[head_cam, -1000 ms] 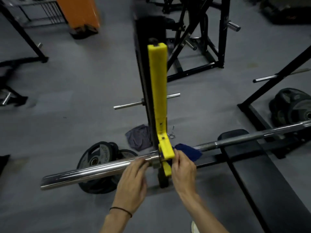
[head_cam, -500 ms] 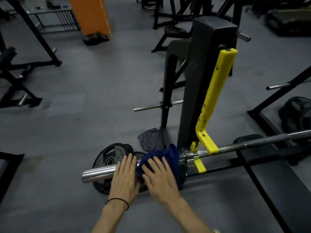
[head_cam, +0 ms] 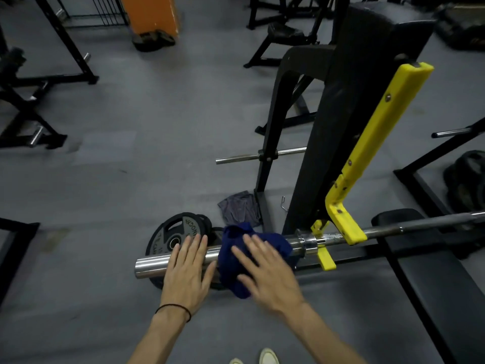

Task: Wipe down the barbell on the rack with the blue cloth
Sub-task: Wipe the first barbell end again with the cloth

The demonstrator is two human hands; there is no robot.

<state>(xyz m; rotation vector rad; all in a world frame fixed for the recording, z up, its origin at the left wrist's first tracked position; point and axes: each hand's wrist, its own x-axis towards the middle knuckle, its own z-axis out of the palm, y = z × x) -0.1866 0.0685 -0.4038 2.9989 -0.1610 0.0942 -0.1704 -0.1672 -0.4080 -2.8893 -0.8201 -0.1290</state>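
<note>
The steel barbell (head_cam: pixel 152 264) lies across the rack, its chrome sleeve end pointing left and its thin shaft running off to the right. A yellow hook (head_cam: pixel 343 227) on the black rack upright (head_cam: pixel 341 127) carries it. The blue cloth (head_cam: pixel 233 274) is draped over the sleeve just left of the collar. My right hand (head_cam: pixel 265 274) presses flat on the cloth with straight, spread fingers. My left hand (head_cam: pixel 187 271) rests flat on the bare sleeve beside the cloth, fingers straight.
Black weight plates (head_cam: pixel 170 232) lie on the grey floor under the sleeve, with a grey rag (head_cam: pixel 237 207) behind them. A black bench pad (head_cam: pixel 430 279) sits at the right under the shaft. Other racks and stands ring the floor at the left and back.
The cloth moved from the shaft right of the yellow hook onto the sleeve left of it. My right hand now presses it flat, and my left hand lies flat on the sleeve.
</note>
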